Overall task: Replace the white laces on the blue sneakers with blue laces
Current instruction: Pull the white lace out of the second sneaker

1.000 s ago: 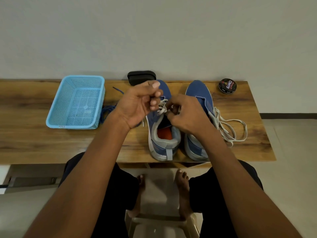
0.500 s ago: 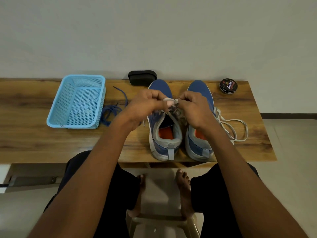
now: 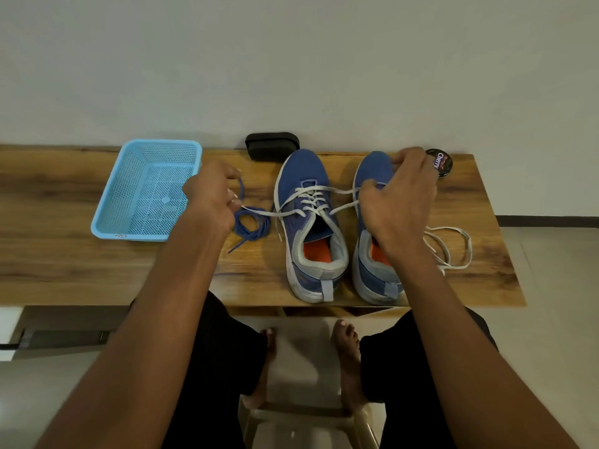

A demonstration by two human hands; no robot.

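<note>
A plain pale wall backs a wooden table (image 3: 324, 286); on it, left to right: a blue basket (image 3: 107, 218), a coiled blue lace (image 3: 251, 223), the left sneaker (image 3: 303, 170), the right sneaker (image 3: 372, 170); a loose white lace (image 3: 453, 244) lies at the far right; a black case (image 3: 272, 145) and a polish tin (image 3: 440, 162) sit at the far edge. Half a second ago both my hands worked close together over the left sneaker's knot; now they are spread wide and the bow is gone, so I judge this lace untied and ready to unthread. My left hand (image 3: 210, 199) pinches one end of the sneaker's white lace (image 3: 311, 199), fingers curled; my right hand (image 3: 398, 202) grips the other end, fingers curled, above the right sneaker.
</note>
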